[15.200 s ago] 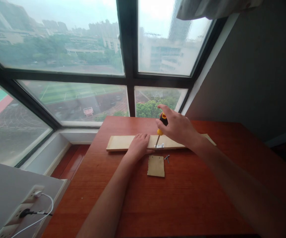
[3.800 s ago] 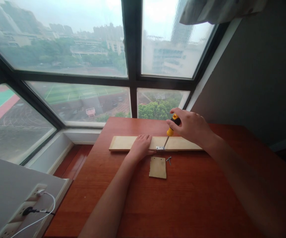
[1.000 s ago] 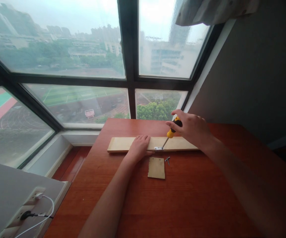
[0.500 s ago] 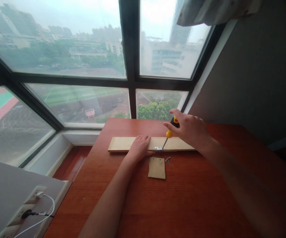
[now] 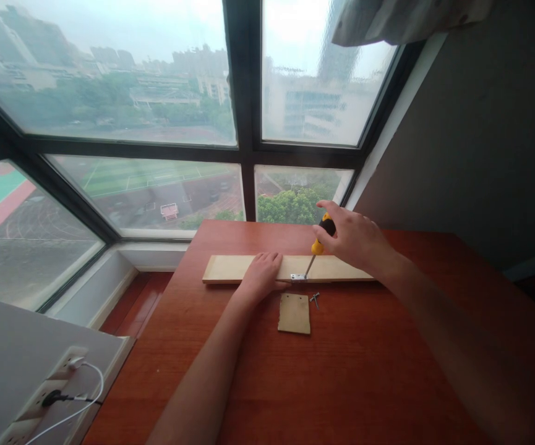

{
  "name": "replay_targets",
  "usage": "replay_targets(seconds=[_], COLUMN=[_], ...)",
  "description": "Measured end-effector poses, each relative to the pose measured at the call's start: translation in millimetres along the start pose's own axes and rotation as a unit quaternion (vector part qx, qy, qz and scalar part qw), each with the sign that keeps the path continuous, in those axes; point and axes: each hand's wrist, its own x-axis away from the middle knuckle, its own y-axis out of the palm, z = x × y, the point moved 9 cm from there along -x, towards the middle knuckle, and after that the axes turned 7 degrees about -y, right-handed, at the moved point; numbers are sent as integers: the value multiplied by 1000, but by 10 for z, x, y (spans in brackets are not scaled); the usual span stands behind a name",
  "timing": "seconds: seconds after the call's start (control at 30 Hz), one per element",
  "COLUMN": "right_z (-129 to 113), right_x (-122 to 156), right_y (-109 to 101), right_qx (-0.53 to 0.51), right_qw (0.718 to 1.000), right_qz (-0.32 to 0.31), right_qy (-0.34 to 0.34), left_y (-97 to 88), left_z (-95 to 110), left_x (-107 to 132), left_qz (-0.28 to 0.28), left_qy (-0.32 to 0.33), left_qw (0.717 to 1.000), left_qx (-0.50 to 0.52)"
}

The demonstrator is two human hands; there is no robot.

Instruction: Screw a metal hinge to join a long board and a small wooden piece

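Note:
A long pale wooden board lies across the table. My left hand holds it down, fingers over its top and thumb at the near edge. A small metal hinge sits at the board's near edge, right of that thumb. In my right hand is a screwdriver with a yellow and black handle, its shaft tilted and its tip at the hinge's right part. My thumb and fingers are closed round the handle. Nearer to me are a small flat wooden piece with two holes and a few screws.
The reddish-brown wooden table stands against a dark-framed window. At lower left, a wall socket strip has a white cable and a black plug. A dark wall rises at the right.
My right thumb and fingers have shifted slightly on the screwdriver handle, the thumb drawing in to the right. The left hand, board and loose pieces stay in place.

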Motion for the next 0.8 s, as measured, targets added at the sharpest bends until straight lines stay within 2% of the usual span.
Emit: replay_targets(seconds=[0.1,0.17,0.37,0.43,0.53,0.6,0.67,0.8], right_z=[-49,-55,18,18,-16,-62,-78,-15], right_x=[-18,-24,-3,8,5,-1,0,14], right_y=[28,40,-22,-26,-10,-1,-1,-23], right_qx=[-122,-151,14,31,-55,-149,-195,-112], right_qw=[991,986,1000,999,998,985,975,990], right_qz=[-23,-32,18,21,19,19,22,48], right_qy=[-48,-61,-10,-3,-36,-80,-107,-73], left_y=[6,11,4,5,4,-3,-10,-12], left_z=[0,-3,2,4,4,7,12,19], left_x=[-1,-1,1,2,5,10,16,26], left_qz=[-1,-3,0,-3,-6,-5,-2,2], left_qy=[1,-1,0,1,-1,-3,-3,2], left_qw=[1000,1000,1000,1000,1000,1000,1000,1000], left_qx=[3,5,1,-3,-6,-8,-9,-7])
